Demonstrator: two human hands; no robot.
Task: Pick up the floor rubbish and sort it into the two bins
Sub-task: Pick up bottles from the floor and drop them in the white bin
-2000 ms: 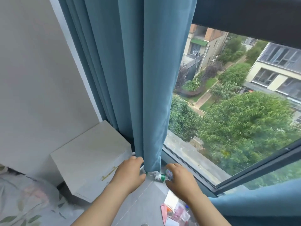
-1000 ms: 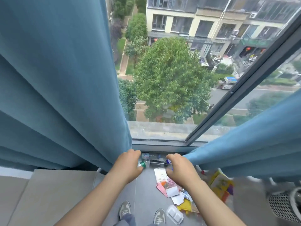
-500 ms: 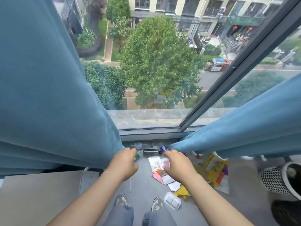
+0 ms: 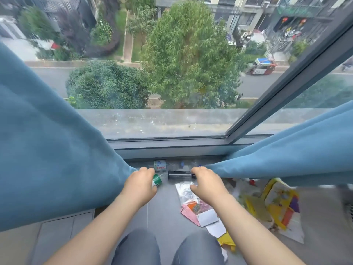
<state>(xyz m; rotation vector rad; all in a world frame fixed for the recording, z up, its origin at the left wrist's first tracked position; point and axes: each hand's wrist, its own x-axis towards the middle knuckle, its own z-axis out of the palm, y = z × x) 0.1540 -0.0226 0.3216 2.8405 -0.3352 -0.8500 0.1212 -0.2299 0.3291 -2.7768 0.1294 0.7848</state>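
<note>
My left hand (image 4: 140,185) grips a clear bottle with a green label (image 4: 157,180) just above the grey floor by the window. My right hand (image 4: 206,183) has its fingers curled at the right end of a dark cylinder (image 4: 179,175) lying between the hands. More clear bottles (image 4: 160,166) lie against the window frame behind them. Below my right hand lie a clear plastic bag (image 4: 184,189), pink and white papers (image 4: 200,214) and yellow wrappers (image 4: 275,205).
Blue curtains hang at the left (image 4: 57,150) and right (image 4: 286,153), draping onto the floor. A white mesh bin's edge (image 4: 350,213) shows at far right. A pale cabinet top (image 4: 57,228) sits at lower left. My knees (image 4: 168,249) fill the bottom centre.
The view has swung from the left curtain and cabinet to straight down at the window sill. Both hands have stayed together at the bottles and now sit lower, near the floor.
</note>
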